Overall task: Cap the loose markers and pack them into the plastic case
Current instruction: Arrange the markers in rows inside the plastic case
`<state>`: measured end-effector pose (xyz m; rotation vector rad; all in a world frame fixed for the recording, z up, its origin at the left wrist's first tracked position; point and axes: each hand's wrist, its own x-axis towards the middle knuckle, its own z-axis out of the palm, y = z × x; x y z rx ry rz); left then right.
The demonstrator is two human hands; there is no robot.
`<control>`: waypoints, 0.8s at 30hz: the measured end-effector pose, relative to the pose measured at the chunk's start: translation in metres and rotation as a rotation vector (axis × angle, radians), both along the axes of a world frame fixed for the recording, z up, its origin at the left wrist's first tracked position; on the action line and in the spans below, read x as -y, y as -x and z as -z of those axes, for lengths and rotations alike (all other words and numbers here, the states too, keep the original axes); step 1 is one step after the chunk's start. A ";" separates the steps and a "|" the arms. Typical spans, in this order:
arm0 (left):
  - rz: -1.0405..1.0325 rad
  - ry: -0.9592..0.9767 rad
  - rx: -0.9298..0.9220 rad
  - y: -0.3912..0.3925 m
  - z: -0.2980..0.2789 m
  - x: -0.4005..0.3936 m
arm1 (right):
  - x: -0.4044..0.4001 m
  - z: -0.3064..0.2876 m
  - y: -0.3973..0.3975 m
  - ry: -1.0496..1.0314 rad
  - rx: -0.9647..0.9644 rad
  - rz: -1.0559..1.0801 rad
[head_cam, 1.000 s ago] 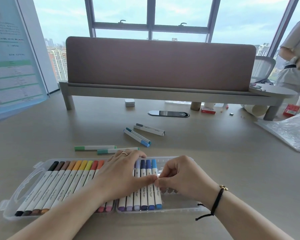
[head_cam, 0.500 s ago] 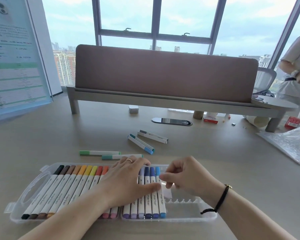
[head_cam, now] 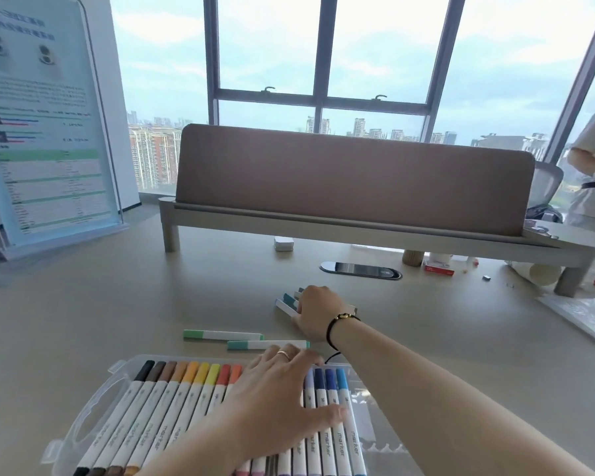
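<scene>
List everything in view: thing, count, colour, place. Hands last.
plastic case: one, clear, near desk edge, open.
packed markers: a row, black through orange then blues, in the case.
green markers: two, capped, loose beyond the case.
blue-grey markers: at least two, under the right hand.
divider panel: one, brown, on a grey shelf.
poster stand: one, pale blue, far left.
plastic bag: one, clear, right edge.
left hand: flat on packed markers.
right hand: reaching onto blue-grey markers.

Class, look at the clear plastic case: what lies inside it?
The plastic case holds a row of capped markers, black through orange, then blues. The left hand rests across the middle, hiding the markers beneath it. Empty slots remain at the right end.
</scene>
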<state>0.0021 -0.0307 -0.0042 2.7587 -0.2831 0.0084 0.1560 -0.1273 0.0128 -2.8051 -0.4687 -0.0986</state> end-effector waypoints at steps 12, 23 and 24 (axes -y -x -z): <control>0.025 -0.020 -0.031 0.002 -0.007 -0.008 | 0.052 -0.029 0.046 -0.276 -0.009 -0.132; 0.020 -0.064 -0.049 0.002 -0.005 -0.007 | 0.134 -0.017 0.142 -1.128 -0.319 -0.109; 0.020 -0.066 -0.044 0.002 -0.005 -0.006 | 0.135 -0.015 0.143 -1.158 -0.325 -0.090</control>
